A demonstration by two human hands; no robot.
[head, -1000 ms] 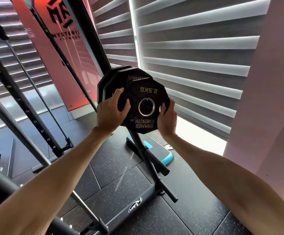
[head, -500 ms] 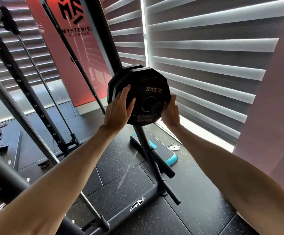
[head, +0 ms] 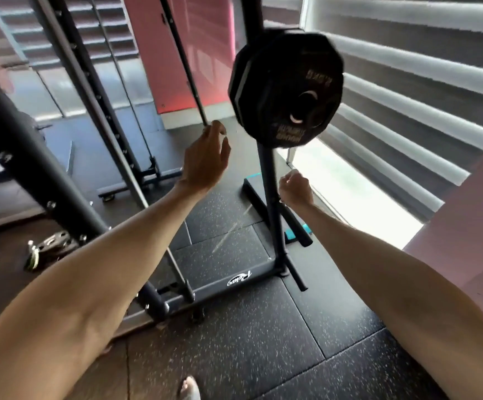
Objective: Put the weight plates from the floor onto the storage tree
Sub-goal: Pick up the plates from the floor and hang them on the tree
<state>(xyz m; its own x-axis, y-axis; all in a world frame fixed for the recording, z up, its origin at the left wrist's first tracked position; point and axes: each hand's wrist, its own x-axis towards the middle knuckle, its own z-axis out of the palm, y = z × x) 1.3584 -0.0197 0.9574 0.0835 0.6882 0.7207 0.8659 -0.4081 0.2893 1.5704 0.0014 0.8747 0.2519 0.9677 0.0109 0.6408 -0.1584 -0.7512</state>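
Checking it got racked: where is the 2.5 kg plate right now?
In the head view, the 2.5 kg plate hangs on the storage tree, upper centre-right, against a larger plate, above the left hand and right hand.

Weight plates [head: 286,90] blocked the top of the storage tree [head: 272,203]; its post stood btwn left hand [head: 205,157] & right hand [head: 295,187], touching neither. Rack upright [head: 90,111] crowded the left, blinds [head: 407,96] the right. Floor mat [head: 263,342] lay open.

Daylight pours through the blinds [head: 407,82] at right, blowing out the gap below them. The weight plate [head: 286,90] is motion-blurred; wide-angle distortion bends the rack posts [head: 96,111] at left.
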